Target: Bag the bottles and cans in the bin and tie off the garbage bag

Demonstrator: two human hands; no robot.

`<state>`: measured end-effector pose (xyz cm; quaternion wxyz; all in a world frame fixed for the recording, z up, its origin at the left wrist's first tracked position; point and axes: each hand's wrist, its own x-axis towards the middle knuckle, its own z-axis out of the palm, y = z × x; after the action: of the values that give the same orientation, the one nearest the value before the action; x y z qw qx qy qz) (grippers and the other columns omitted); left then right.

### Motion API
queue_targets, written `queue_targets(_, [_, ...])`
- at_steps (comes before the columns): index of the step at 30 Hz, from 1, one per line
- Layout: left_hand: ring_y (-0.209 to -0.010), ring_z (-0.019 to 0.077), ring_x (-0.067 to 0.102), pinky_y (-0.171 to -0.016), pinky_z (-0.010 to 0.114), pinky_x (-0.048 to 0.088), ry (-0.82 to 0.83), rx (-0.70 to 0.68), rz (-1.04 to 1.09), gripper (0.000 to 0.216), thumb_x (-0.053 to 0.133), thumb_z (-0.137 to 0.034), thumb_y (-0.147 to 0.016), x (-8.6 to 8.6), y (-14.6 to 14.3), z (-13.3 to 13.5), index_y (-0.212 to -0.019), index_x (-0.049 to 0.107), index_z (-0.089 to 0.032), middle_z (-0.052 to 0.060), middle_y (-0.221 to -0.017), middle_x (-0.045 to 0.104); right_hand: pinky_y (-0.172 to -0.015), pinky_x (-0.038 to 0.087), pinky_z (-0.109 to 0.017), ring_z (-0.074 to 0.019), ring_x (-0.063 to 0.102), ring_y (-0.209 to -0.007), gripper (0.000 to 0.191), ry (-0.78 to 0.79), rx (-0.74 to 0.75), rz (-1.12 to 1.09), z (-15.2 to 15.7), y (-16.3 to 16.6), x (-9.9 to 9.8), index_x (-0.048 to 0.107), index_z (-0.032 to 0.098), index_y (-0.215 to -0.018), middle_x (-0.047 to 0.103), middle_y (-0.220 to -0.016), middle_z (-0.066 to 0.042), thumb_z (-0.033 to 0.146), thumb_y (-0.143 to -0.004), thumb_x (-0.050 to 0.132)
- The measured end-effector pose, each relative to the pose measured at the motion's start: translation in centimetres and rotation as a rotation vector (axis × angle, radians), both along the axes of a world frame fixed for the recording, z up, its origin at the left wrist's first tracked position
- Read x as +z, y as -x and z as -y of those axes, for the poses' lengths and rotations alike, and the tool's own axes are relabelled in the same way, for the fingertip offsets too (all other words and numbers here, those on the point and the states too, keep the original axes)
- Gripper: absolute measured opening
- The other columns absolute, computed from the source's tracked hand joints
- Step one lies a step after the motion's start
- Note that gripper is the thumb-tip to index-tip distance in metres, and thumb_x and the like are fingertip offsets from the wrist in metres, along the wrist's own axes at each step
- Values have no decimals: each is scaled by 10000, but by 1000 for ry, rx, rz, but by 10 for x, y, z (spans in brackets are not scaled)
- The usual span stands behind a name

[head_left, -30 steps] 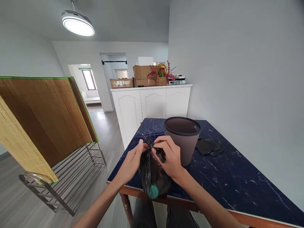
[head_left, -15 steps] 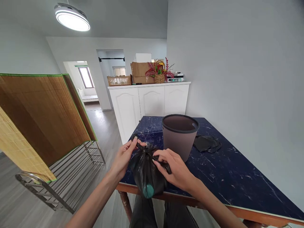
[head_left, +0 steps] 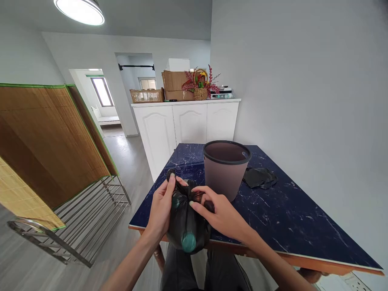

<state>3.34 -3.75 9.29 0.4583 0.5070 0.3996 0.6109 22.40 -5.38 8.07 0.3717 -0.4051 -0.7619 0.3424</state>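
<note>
A filled black garbage bag [head_left: 190, 226] hangs at the table's near edge, its neck gathered at the top. A round teal shape shows through the thin plastic low on its front. My left hand [head_left: 162, 202] pinches a twisted end of the bag between thumb and fingers. On the other side of the neck, my right hand [head_left: 216, 208] is closed on the other end, with thumb and index finger close to the gathered middle. Just behind the bag stands a brownish trash can [head_left: 226, 178] with a black rim. What else the bag contains is hidden.
A folded black plastic bag [head_left: 260, 178] lies on the blue marbled table [head_left: 281, 226], right of the can. On the left is a metal rack [head_left: 91, 214] with a bamboo mat [head_left: 51, 141] over it. A white cabinet [head_left: 189, 123] stands beyond, carrying boxes and a flower basket.
My hands have drawn in around the bag's neck, the right fingers now nearer its middle. The bag looks rounder and more tightly gathered. The view has shifted slightly.
</note>
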Motion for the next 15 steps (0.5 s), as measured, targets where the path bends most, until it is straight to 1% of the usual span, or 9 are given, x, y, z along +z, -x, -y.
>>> queue_targets(2, [-983,222,706,-883,298,537,-1,-2,-39,476,651,-649,-970,0,-3,2,-962,757,-185,64,-1044,781,-628,365,-293,-187,590,-703,263,-36,-9,93,-6,10,3,641,252,-1207,647,-810,18,453,-1039,625])
queue_targets(4, [-1031,239,705,-936,315,532,-10,-10,-97,481,633,-648,-983,-2,-3,4,-987,772,-186,70,-1089,784,-638,354,-298,-200,606,-741,157,-112,-18,163,-8,17,2,645,245,-1059,666,-835,-4,399,-1039,626])
queue_targets(6, [-1103,265,698,-984,335,528,-23,-44,-149,485,626,-644,-989,-3,-1,7,-1016,785,-187,82,-1152,783,-641,355,-299,-194,599,-727,157,-173,-24,163,-5,17,0,609,245,-945,659,-805,-2,361,-1050,593])
queue_targets(8, [-1213,295,667,-1041,360,516,-45,-74,-195,496,614,-645,-995,-4,4,9,-1096,791,-193,94,-1248,767,-618,360,-289,-173,567,-664,213,-171,-27,103,4,9,1,571,249,-868,621,-735,17,359,-1050,575])
queue_targets(10, [-1325,314,614,-1112,388,486,-87,-58,-222,542,581,-668,-1002,-7,12,7,-1224,767,-210,100,-1351,734,-573,360,-275,-154,523,-602,266,-127,-55,21,15,-9,4,551,252,-823,573,-671,33,402,-1040,578])
queue_targets(12, [-1386,322,578,-1155,422,458,-106,-12,-215,594,521,-698,-1015,-14,23,2,-1312,728,-227,104,-1414,705,-545,376,-265,-148,505,-578,331,-98,-130,-58,27,-34,10,553,252,-790,550,-646,32,478,-1029,579])
queue_targets(13, [-1390,325,579,-1159,437,455,-96,12,-206,604,497,-705,-1020,-20,28,-2,-1319,720,-230,107,-1418,703,-539,393,-263,-150,511,-580,368,-93,-187,-95,33,-49,15,564,251,-774,555,-647,25,526,-1019,582])
queue_targets(15, [-1363,333,604,-1137,457,471,-38,48,-216,601,482,-710,-1022,-35,40,-12,-1273,729,-223,114,-1379,722,-543,444,-272,-164,542,-597,437,-84,-332,-158,44,-83,24,593,251,-740,587,-672,0,621,-971,609])
